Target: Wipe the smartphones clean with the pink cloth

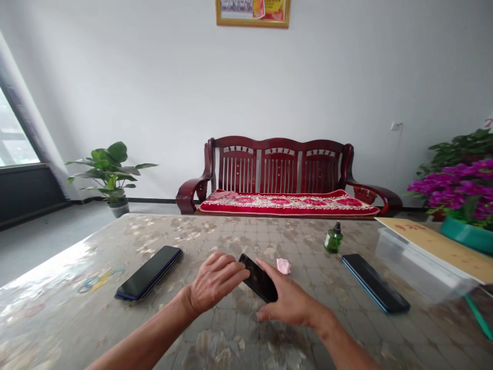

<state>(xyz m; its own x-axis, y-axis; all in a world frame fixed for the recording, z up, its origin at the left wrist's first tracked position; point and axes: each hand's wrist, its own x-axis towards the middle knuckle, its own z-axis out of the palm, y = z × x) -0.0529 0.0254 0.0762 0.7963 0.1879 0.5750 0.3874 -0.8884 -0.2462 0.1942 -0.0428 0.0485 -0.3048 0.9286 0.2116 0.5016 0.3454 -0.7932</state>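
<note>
Between my hands a black phone (258, 278) is tilted just above the patterned table. My right hand (287, 298) holds it by its right side, thumb below and fingers along the upper edge. My left hand (219, 281) touches the phone's upper left end with its fingertips, the fingers bent and close together; what they may pinch is hidden. Beyond my right hand lies a small crumpled pink cloth (284, 265). One more phone (150, 272) lies on the left of the table, and another with a blue edge (375, 282) lies on the right.
A green bottle (333, 240) stands behind the right phone. Farther right are a clear plastic box (419, 267), a tan folder (431, 241) and purple flowers (458, 187) in a teal pot. Past the patterned table (215, 339) stands a red wooden bench (277, 169); a potted plant (111, 172) is at left.
</note>
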